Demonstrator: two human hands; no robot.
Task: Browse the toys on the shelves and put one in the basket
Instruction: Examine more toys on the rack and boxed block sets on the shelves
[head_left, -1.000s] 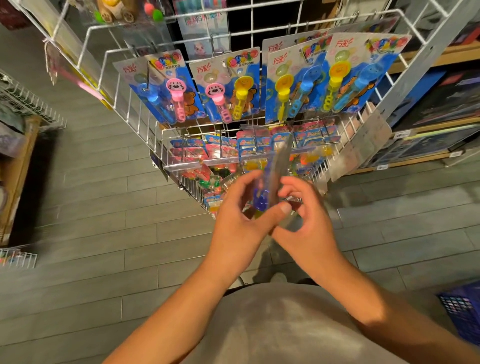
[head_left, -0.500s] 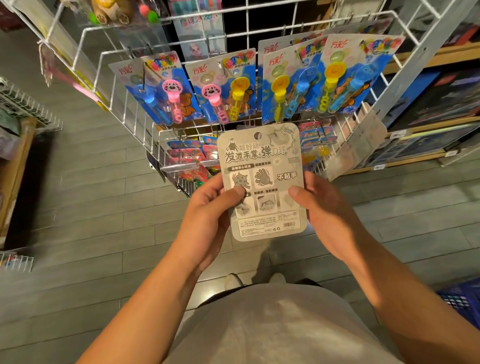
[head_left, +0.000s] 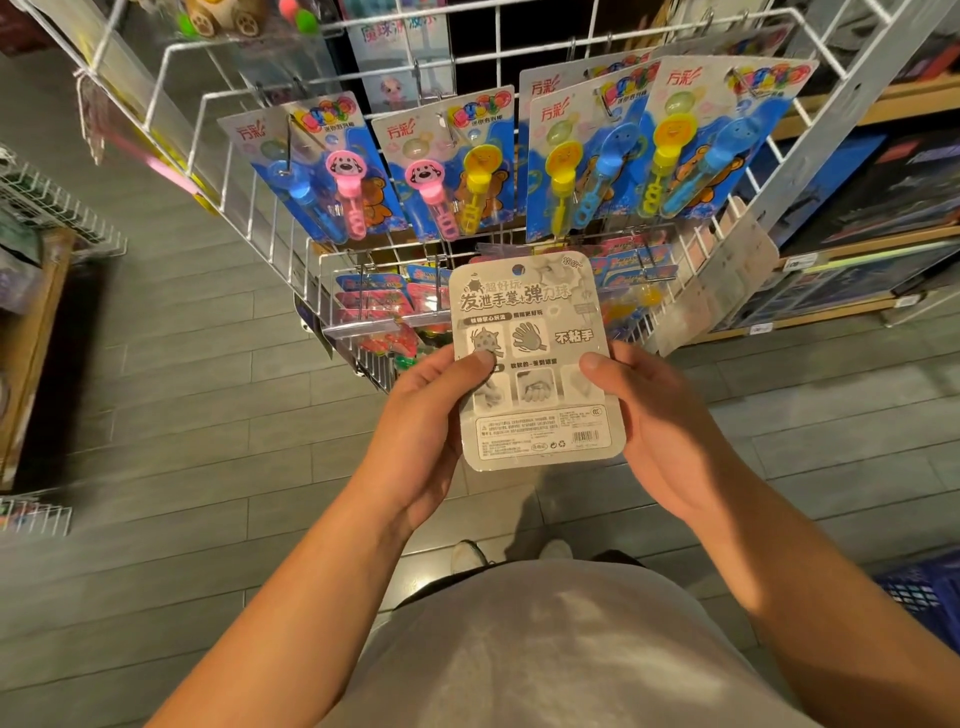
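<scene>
Toy card (head_left: 535, 364): edge-on a second ago, now turned flat, printed back facing the camera; inspection underway, not yet binned. Long axis upright, hang-hole on top, held before the wire rack (head_left: 363, 249). Left hand (head_left: 426, 431) and right hand (head_left: 660, 431) pinch its side edges, thumbs in front. Basket (head_left: 924, 597) at lower right.

The toy card (head_left: 535, 364) shows a grey back with darker grey print and white picture boxes. The bubble wand cards (head_left: 452, 166) are blue, holding pink, yellow and blue wands. The wire rack (head_left: 249, 208) is white, the floor (head_left: 182, 405) grey planks, the basket (head_left: 930, 597) blue mesh.
</scene>
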